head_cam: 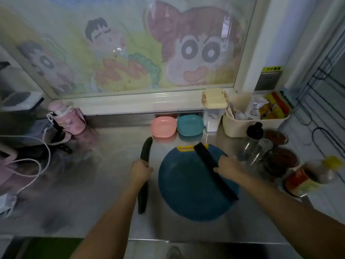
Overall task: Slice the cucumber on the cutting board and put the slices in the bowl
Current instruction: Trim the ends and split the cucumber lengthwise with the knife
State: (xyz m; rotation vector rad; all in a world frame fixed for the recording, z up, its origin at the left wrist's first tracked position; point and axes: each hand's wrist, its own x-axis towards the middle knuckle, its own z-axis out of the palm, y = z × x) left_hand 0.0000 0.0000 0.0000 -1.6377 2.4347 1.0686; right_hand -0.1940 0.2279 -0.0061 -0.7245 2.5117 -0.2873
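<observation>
A round blue cutting board (188, 195) with a yellow tab at its far edge lies on the steel counter. No cucumber is in sight. My left hand (141, 171) grips a black knife (143, 193) just left of the board, one end pointing away from me and the other toward me. My right hand (226, 166) holds a long flat black piece (207, 156), perhaps the knife's sheath, slanted across the board's right side. A pink bowl (163, 127) and a teal bowl (190, 125) sit side by side behind the board.
Glass jars and shakers (261, 146) crowd the counter right of the board, with a cream basket (242, 126) of packets behind them. A pink bottle (65, 118) and white cables (37, 161) lie at the left. The counter's front edge (186, 241) is close to me.
</observation>
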